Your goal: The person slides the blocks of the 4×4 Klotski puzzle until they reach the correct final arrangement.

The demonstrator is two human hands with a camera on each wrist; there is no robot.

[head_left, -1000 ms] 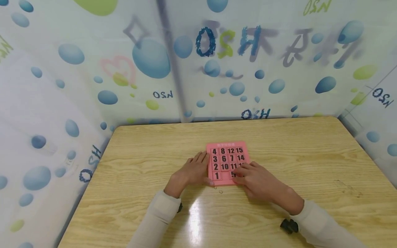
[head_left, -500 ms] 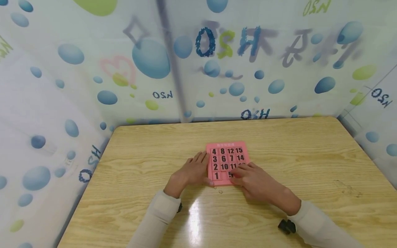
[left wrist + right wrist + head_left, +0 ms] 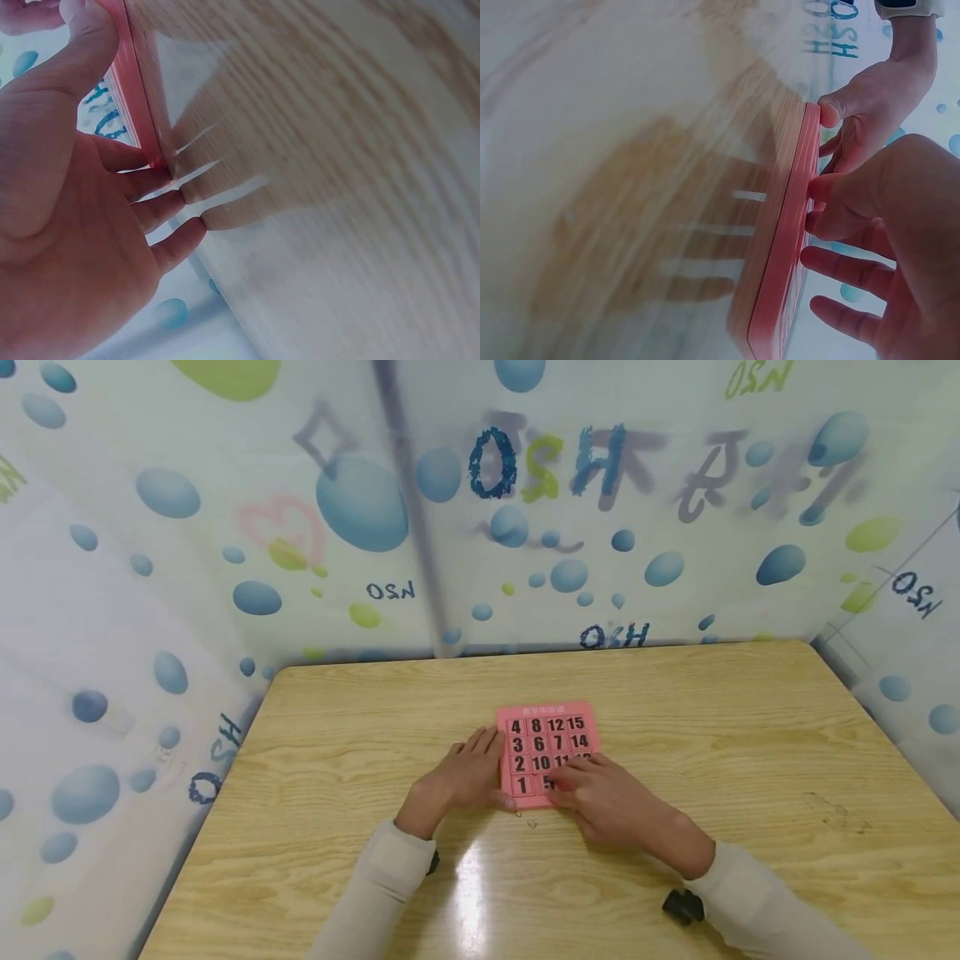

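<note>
A pink number slide puzzle (image 3: 547, 710) with black-numbered tiles lies flat on the wooden table. Along its left edge stretches my left hand (image 3: 470, 772), its fingers extended and its thumb at the near left corner. In the left wrist view those fingers (image 3: 154, 184) reach down past the puzzle's side to the tabletop. My right hand (image 3: 611, 802) comes over the near right part of the puzzle, its thumb and index fingertips on the tile marked 5 (image 3: 547, 782). That tile sits next to tile 1 (image 3: 522, 786). The hand covers the tiles to the right in the lower rows.
Wood-grain tabletop (image 3: 375, 718) surrounds the puzzle. Behind the table's far edge stands a wall covering (image 3: 570, 602) with blue and green dots and lettering. Each wrist wears a small dark device, such as the one at the right sleeve (image 3: 684, 907).
Tile 5 has slid left across the gap to beside tile 1, with my right hand moving left along with it. The left hand keeps its place at the puzzle's edge.
</note>
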